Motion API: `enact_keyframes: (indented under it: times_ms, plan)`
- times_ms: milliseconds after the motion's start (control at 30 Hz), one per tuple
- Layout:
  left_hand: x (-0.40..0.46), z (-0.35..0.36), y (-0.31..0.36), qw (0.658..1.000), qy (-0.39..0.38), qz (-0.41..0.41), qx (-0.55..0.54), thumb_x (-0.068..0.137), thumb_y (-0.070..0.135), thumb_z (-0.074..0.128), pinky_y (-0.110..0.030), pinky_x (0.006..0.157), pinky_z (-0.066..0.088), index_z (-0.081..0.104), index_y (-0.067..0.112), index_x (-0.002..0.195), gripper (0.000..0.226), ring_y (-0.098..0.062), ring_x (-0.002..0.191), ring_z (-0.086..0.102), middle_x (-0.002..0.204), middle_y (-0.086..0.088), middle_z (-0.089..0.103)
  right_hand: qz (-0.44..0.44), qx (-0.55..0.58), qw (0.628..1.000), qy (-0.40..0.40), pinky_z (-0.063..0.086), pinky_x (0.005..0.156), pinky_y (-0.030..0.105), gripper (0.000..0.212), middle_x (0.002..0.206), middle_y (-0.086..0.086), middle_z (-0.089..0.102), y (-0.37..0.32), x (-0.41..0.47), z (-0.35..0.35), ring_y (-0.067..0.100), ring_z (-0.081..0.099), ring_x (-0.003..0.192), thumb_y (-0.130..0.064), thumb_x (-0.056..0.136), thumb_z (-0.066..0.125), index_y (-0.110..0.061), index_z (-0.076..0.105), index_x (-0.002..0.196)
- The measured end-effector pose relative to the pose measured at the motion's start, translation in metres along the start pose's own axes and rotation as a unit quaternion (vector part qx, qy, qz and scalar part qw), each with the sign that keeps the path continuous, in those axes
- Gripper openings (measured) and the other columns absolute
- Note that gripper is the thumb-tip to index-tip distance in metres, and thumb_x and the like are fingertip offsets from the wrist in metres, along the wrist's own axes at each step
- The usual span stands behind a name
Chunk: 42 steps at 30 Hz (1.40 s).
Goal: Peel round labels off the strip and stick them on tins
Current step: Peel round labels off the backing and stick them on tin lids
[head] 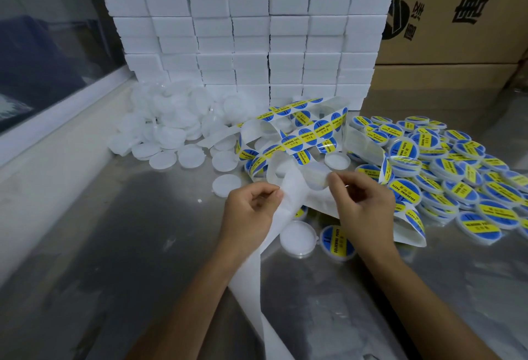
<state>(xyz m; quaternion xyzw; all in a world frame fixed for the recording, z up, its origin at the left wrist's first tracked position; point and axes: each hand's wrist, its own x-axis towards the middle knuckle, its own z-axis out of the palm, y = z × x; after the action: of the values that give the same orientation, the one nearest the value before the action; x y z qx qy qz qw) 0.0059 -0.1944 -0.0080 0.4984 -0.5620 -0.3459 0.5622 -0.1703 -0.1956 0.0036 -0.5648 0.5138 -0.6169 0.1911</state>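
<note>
A long white backing strip (288,211) carries round blue-and-yellow labels (303,138) and loops across the steel table. My left hand (251,211) pinches the bare strip near its edge. My right hand (360,202) pinches the strip a little to the right, above the table. Below my hands lie an unlabelled white tin (297,235) and a labelled tin (338,242). Many labelled tins (457,176) are heaped at the right. Plain white tins (177,128) are piled at the back left. Whether a label sits in my right fingers is hidden.
A wall of stacked white boxes (257,30) stands behind the piles. Brown cardboard cartons (457,16) rise at the back right. A window ledge (57,119) runs along the left. The empty strip tail (257,302) trails toward me over the steel table (128,245).
</note>
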Motion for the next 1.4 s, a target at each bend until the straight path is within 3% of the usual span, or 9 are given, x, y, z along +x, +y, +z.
enact_keyframes:
  times_ms: [133,267,367,433,500,800,933,1133,1400]
  plan:
    - [0.000,-0.003,-0.004,0.998,0.027,0.035,0.051,0.082,0.033,0.067,-0.022,0.054,0.046,0.069,0.024,0.065,0.020,-0.006,0.055,0.057,0.058,0.008,0.065,0.101,0.102,0.989,0.031,0.053,0.059,0.017,0.019,0.071,-0.004,0.072,-0.002,0.005,-0.004,0.002,0.062,0.061,-0.016,0.090,0.069,-0.027,0.075,0.076]
    - [0.007,-0.016,-0.006,0.978,0.111,0.074,0.161,0.086,0.045,0.053,-0.038,0.054,0.043,0.054,0.011,0.059,0.043,-0.014,0.053,0.046,0.053,-0.002,0.051,0.140,0.146,0.978,0.046,0.056,0.060,0.020,0.013,0.074,0.001,0.074,-0.004,0.007,-0.006,0.010,0.069,0.063,-0.015,0.091,0.067,-0.016,0.076,0.083]
    - [0.013,-0.031,-0.011,0.931,0.117,0.061,0.340,0.087,0.030,0.060,-0.040,0.079,0.047,0.069,0.018,0.088,0.014,-0.024,0.087,0.058,0.090,-0.002,0.064,0.136,0.156,0.978,0.038,0.055,0.061,0.019,0.010,0.078,0.001,0.075,-0.006,0.005,-0.005,0.014,0.072,0.070,-0.013,0.092,0.066,-0.014,0.075,0.087]
    - [0.014,-0.037,-0.017,0.879,0.077,-0.011,0.470,0.090,0.038,0.058,-0.041,0.097,0.032,0.061,0.028,0.123,0.035,-0.023,0.122,0.044,0.129,-0.001,0.053,0.125,0.153,0.980,0.035,0.054,0.062,0.018,0.010,0.079,0.000,0.076,-0.006,0.004,-0.005,0.013,0.073,0.073,-0.012,0.091,0.067,-0.016,0.075,0.087]
    - [0.015,-0.040,-0.018,0.853,0.052,-0.054,0.517,0.093,0.048,0.051,-0.043,0.101,0.024,0.052,0.035,0.134,0.044,-0.019,0.132,0.032,0.144,0.002,0.042,0.117,0.150,0.981,0.032,0.054,0.063,0.016,0.010,0.078,-0.001,0.076,-0.007,0.003,-0.005,0.011,0.073,0.074,-0.011,0.090,0.068,-0.017,0.075,0.087]
    - [0.017,-0.043,-0.016,0.886,0.135,-0.045,0.442,0.080,0.042,0.073,-0.039,0.090,0.032,0.064,0.025,0.105,0.032,-0.026,0.110,0.053,0.110,-0.001,0.066,0.118,0.143,0.983,0.015,0.056,0.069,0.016,0.013,0.078,-0.004,0.076,-0.008,0.003,-0.004,0.009,0.072,0.074,-0.008,0.084,0.074,-0.021,0.077,0.086]
    - [0.017,-0.041,-0.008,0.910,0.191,0.121,0.347,0.073,0.025,0.082,-0.033,0.086,0.040,0.066,0.012,0.101,0.035,-0.030,0.100,0.060,0.105,-0.007,0.067,0.123,0.138,0.983,0.004,0.059,0.068,0.026,0.011,0.081,-0.004,0.076,-0.012,0.002,-0.004,0.012,0.071,0.077,-0.015,0.084,0.075,-0.025,0.077,0.087]
    - [0.011,-0.028,0.009,0.870,0.185,0.373,0.263,0.080,0.029,0.079,-0.041,0.090,0.050,0.060,0.011,0.114,0.044,-0.022,0.107,0.059,0.116,-0.008,0.066,0.106,0.149,0.981,-0.060,0.056,0.062,0.028,0.017,0.099,-0.009,0.075,-0.024,-0.003,0.000,0.012,0.072,0.083,-0.021,0.083,0.076,-0.020,0.074,0.100]
    - [0.004,-0.014,0.019,0.842,0.127,0.449,0.270,0.082,0.027,0.080,-0.039,0.086,0.050,0.059,0.007,0.118,0.047,-0.027,0.101,0.064,0.119,-0.008,0.067,0.046,0.132,0.983,-0.120,0.052,0.068,0.020,0.018,0.105,0.002,0.066,-0.033,-0.011,0.010,0.004,0.065,0.077,-0.031,0.078,0.071,-0.023,0.076,0.093]
